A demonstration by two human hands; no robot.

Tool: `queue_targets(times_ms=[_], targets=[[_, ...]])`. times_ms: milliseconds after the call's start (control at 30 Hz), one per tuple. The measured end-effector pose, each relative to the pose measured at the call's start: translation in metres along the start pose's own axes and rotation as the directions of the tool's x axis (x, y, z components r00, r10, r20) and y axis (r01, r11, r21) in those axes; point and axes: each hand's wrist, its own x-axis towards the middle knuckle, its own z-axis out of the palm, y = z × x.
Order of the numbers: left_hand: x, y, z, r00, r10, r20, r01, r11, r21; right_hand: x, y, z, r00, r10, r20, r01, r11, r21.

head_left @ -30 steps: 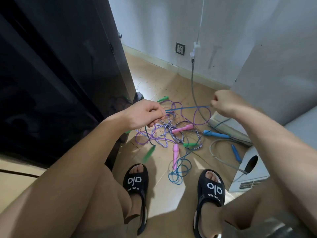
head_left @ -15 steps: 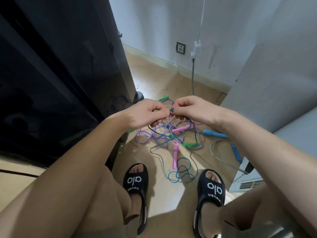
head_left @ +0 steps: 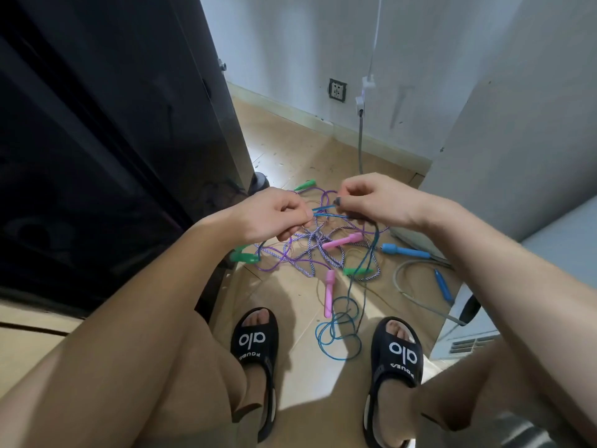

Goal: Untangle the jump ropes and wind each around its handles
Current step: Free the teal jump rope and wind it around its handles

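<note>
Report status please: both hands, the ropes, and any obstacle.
Left hand and right hand both pinching blue rope. Purple rope and striped rope tangled below. No handles wound yet.

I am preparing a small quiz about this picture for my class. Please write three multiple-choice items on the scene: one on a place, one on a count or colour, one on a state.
1. Where does the loose coil of thin blue rope lie?
A. on the floor between the two black sandals
B. on the dark cabinet
C. against the wall socket

2. How many pink plastic handles are visible?
A. one
B. two
C. four

3. What are the left hand and the right hand doing?
A. resting open on the knees
B. each lifting a green handle
C. both pinching the blue rope above the tangle

Answers:
1 A, the coil sits between the left sandal and the right sandal.
2 B, one pink handle lies in the tangle, another nearer the feet.
3 C, a short blue stretch runs between the closed fingers.
</note>
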Motion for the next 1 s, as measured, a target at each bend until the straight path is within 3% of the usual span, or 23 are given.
queue_targets(times_ms=[67,133,200,267,333,433,700,900,1000], targets=[[-0.002,0.001,-0.001,1.000,-0.001,-0.020,0.001,1.000,-0.008,0.004,0.019,-0.014,0.993,0.077,-0.086,-0.095,0.968,-0.231],[-0.004,0.001,-0.002,0.999,-0.007,-0.035,0.007,1.000,-0.024,0.004,0.038,-0.024,0.966,0.208,-0.152,-0.254,0.866,-0.431],[-0.004,0.001,-0.001,1.000,-0.003,-0.023,0.002,1.000,-0.018,0.002,0.044,-0.022,0.956,0.257,-0.145,-0.295,0.825,-0.483],[-0.003,0.002,0.000,1.000,0.004,-0.014,-0.004,1.000,-0.002,0.003,0.033,-0.012,0.979,0.177,-0.095,-0.200,0.911,-0.360],[-0.002,0.003,0.001,1.000,0.006,-0.013,-0.006,1.000,-0.002,0.002,0.009,0.004,0.995,0.090,-0.038,-0.093,0.992,-0.080],[0.000,0.004,0.004,1.000,0.020,-0.017,-0.020,1.000,-0.003,-0.002,-0.016,0.024,0.998,-0.017,0.058,0.009,0.991,0.136],[0.000,0.003,0.003,1.000,0.011,-0.015,-0.011,0.999,-0.034,-0.006,-0.015,0.017,1.000,-0.028,0.010,0.026,0.982,0.187],[0.002,0.003,0.003,1.000,0.009,0.011,-0.008,0.999,-0.046,-0.003,-0.004,0.001,0.997,-0.014,-0.074,0.009,0.998,-0.065],[0.002,0.005,0.004,1.000,0.008,0.026,-0.006,0.998,-0.061,-0.002,-0.001,0.002,0.997,-0.011,-0.070,0.007,0.998,-0.065]])
